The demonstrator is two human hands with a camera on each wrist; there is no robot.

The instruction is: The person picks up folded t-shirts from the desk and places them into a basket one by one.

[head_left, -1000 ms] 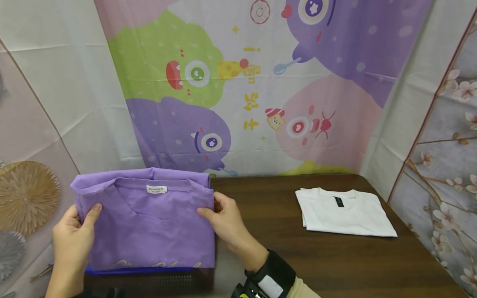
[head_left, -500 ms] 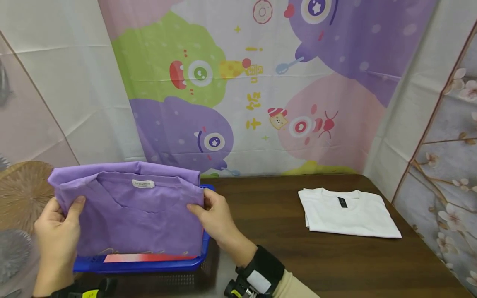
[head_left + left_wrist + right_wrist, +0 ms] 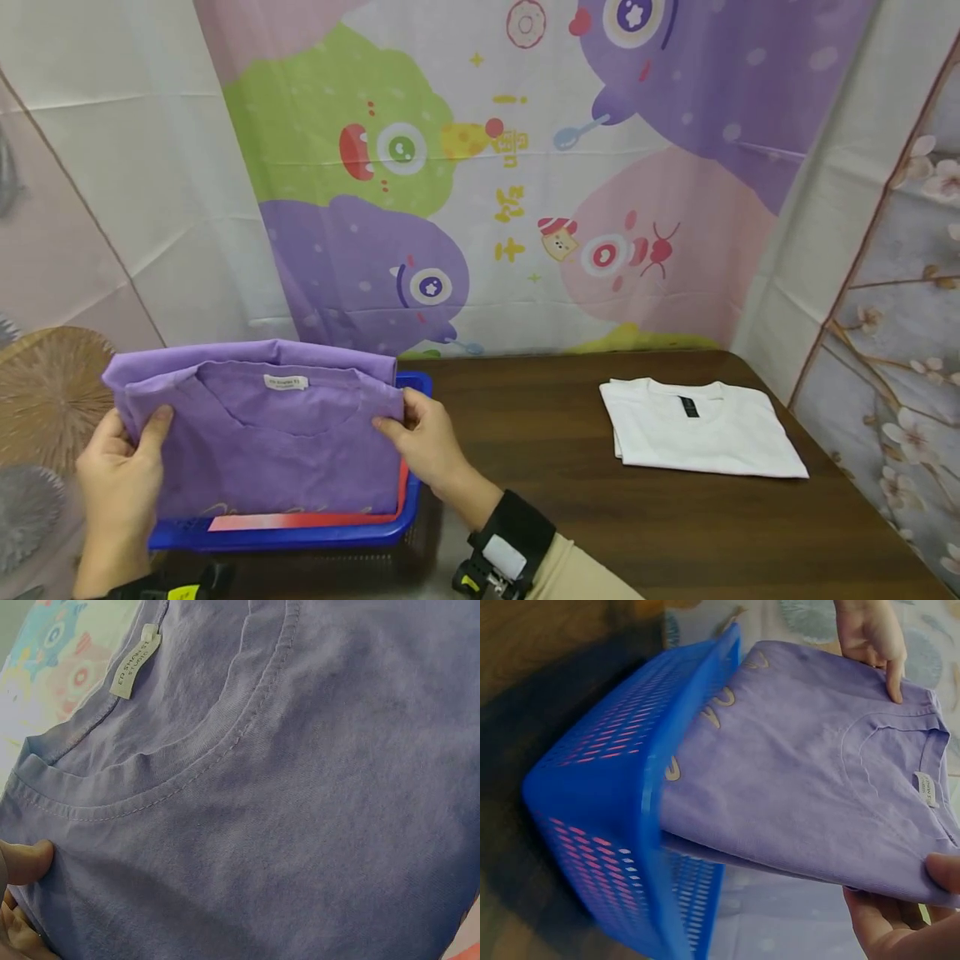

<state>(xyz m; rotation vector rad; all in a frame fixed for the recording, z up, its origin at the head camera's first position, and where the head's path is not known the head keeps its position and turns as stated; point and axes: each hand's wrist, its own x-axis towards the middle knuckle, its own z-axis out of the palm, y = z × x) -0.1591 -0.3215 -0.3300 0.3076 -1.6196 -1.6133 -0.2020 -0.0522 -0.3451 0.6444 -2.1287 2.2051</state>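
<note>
A folded purple T-shirt with a white neck label is held up by both hands, collar uppermost. My left hand pinches its left shoulder, thumb in front and fingers behind. On the other side, my right hand pinches the right shoulder the same way. Below and behind the shirt is a blue plastic basket with holes in its walls. In the right wrist view the shirt's lower edge, with pale lettering, reaches the basket's rim. Something red and white lies inside the basket, mostly hidden by the shirt.
A folded white T-shirt with a black label lies on the right of the dark wooden table. A cartoon-printed curtain hangs behind the table. Round woven decorations appear at the left.
Both hands have moved the purple T-shirt slightly left, then lowered it a little. The basket's front rim and right side, with the red and white item, have come into sight.
</note>
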